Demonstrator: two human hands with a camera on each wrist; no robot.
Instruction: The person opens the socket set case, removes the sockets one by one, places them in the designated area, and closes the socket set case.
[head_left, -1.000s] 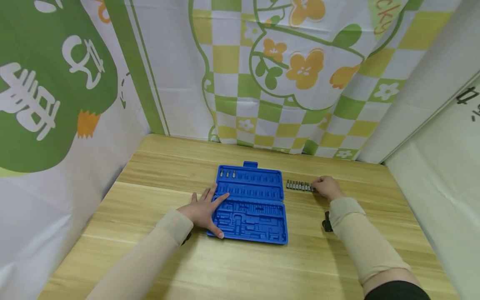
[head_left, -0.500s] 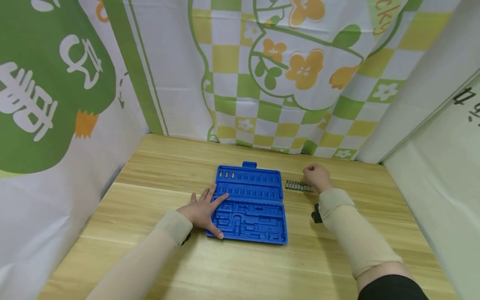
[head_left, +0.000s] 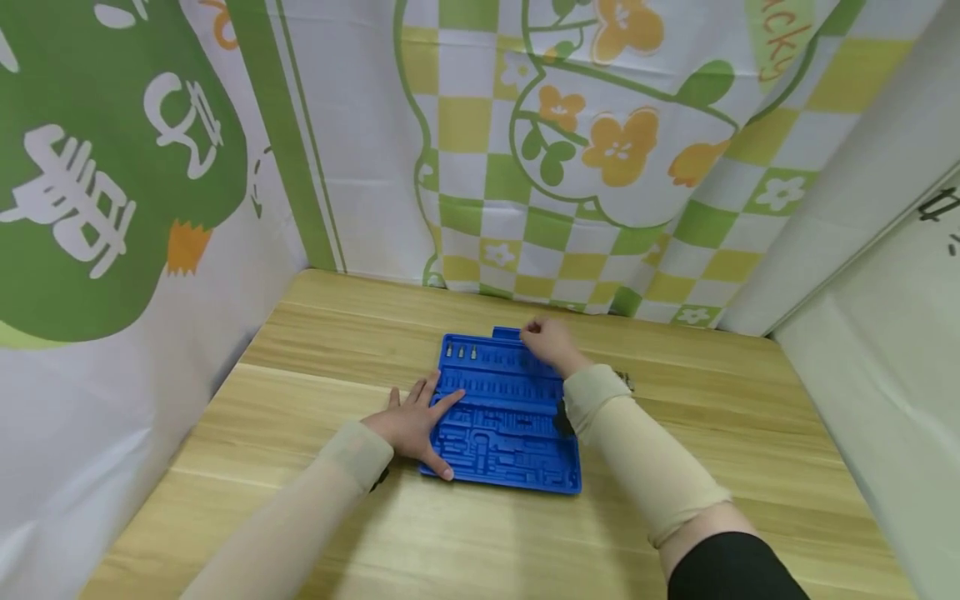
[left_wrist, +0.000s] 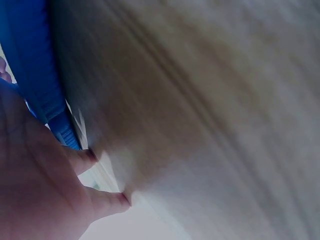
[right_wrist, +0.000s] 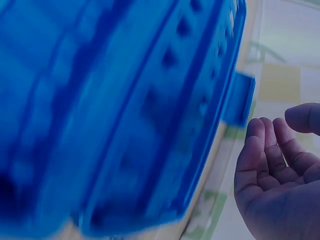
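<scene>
An open blue plastic tool case (head_left: 498, 479) lies on the wooden table, with several moulded slots. Three small metal bits (head_left: 461, 352) stand in the left end of its top row. My left hand (head_left: 408, 427) rests spread on the case's left edge, fingers straight, thumb at the lower corner. My right hand (head_left: 551, 343) is over the upper right of the case near its latch tab (right_wrist: 240, 100). Its thumb and fingertips pinch together; the small metal bit between them is hidden by the fingers. In the right wrist view the other fingers (right_wrist: 275, 150) are loosely curled.
More loose metal bits (head_left: 626, 381) lie in a row on the table right of the case, mostly hidden by the right sleeve (head_left: 645, 458). A patterned curtain (head_left: 555, 225) hangs behind the table (head_left: 360, 333). White sheets close off both sides.
My right hand has left the right end of the row of bits and moved left over the case. My left hand stays on the case. The head view has shifted slightly.
</scene>
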